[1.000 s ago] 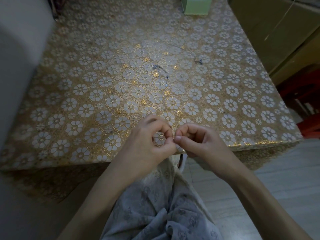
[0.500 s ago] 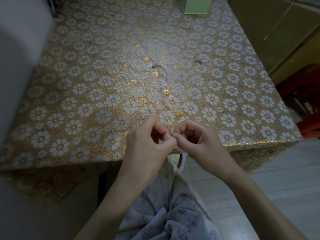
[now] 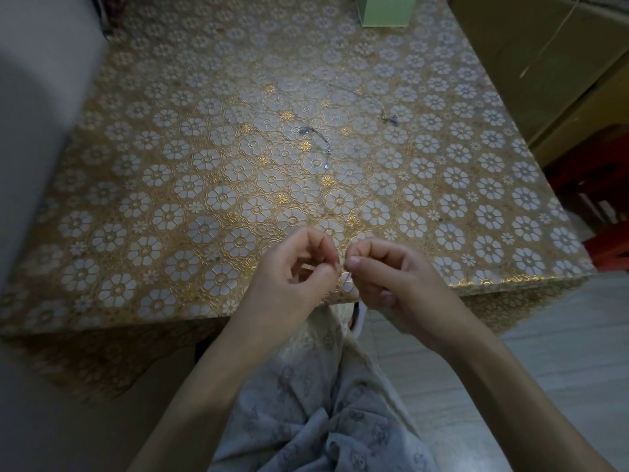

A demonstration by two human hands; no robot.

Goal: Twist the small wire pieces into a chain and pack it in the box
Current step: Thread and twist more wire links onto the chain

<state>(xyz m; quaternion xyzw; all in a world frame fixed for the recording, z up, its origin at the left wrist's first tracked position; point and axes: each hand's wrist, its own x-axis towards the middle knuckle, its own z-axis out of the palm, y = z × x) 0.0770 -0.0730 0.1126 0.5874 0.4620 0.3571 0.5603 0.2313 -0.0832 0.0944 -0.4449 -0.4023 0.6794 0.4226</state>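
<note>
Fingertips of left hand [image 3: 289, 277] and right hand [image 3: 384, 277] pinching fine wire [image 3: 343, 265] above table [image 3: 136, 199] near edge, presumably for twisting; box [image 3: 386, 11] at far edge.

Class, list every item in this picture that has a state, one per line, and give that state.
Left hand: fingertips pinched, meeting the right.
Right hand: fingertips pinched; wire too small to see.
Chain piece: lying loose mid-table.
Second piece: lying apart, farther right.
Green box: at far edge, top cut off.
</note>
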